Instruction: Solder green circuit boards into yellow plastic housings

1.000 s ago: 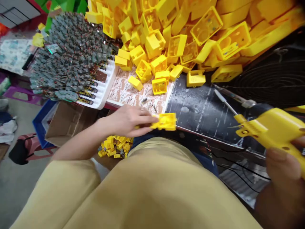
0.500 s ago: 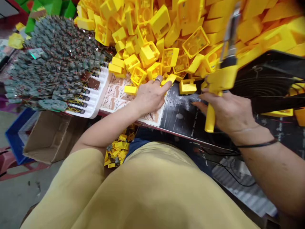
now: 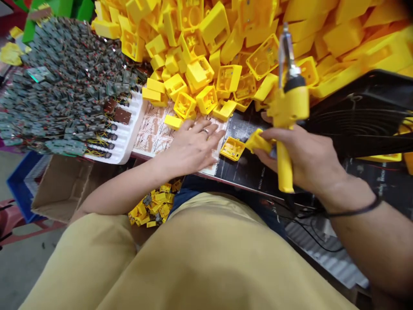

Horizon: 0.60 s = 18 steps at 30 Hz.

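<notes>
My left hand (image 3: 195,146) lies palm down on a patterned board (image 3: 153,122), fingers spread and holding nothing. My right hand (image 3: 305,159) grips a yellow pistol-shaped soldering gun (image 3: 292,105), its metal tip pointing up and away from me. The same hand's fingertips also pinch a small yellow plastic casing (image 3: 257,140), partly hidden by the fingers. Between the hands, an open yellow case (image 3: 232,148) rests on the black table surface, its inside facing up. Just beyond my left fingers sits another yellow casing (image 3: 224,110).
A large heap of yellow casings (image 3: 200,71) fills the back. On the left, many wired circuit boards (image 3: 74,86) are piled on a white foam tray (image 3: 127,129). A black tray (image 3: 361,112) stands at right. Below the edge are a cardboard box (image 3: 60,185) and more yellow parts (image 3: 158,204).
My left hand has drawn back toward me and left, its fingers now spread. My right hand has lowered, with a casing now in its fingertips. An open case now lies between the hands.
</notes>
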{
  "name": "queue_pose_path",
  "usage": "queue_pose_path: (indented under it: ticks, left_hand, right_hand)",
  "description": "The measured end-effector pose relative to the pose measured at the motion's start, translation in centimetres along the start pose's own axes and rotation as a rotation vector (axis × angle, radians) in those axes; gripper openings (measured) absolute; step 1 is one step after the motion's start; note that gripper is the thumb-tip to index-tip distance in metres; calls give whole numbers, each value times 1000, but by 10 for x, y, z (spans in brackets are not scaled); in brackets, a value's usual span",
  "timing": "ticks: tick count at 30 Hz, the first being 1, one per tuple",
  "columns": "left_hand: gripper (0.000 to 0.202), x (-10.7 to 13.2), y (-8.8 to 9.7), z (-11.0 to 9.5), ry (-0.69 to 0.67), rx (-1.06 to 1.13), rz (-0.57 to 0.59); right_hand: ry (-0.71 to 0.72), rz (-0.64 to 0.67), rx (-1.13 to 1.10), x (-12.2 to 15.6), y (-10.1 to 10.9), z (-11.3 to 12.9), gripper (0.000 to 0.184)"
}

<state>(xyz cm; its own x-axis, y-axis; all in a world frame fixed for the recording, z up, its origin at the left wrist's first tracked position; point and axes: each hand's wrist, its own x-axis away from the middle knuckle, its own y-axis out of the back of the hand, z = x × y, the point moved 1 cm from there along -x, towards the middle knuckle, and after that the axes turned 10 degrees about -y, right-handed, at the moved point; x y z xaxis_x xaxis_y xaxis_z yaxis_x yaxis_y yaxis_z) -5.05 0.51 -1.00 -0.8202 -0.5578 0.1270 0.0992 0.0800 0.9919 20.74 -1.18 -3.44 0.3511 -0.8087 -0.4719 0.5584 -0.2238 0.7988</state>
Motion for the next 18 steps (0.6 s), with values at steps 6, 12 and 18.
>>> queue_pose_path:
  ticks: [6,12,18]
  left_hand:
    - [61,-30,-15,-21,-12,30,-143]
    - [64,-24,-2,-15,-313,181,-11]
    - [60,10,4,9,-42,79,-140]
  right_hand:
    - [-152,-118,-39,56,-3,36,25]
    - [-39,-54,162,64,16,-2,34]
    - [102,95,44,50,15,-22,38]
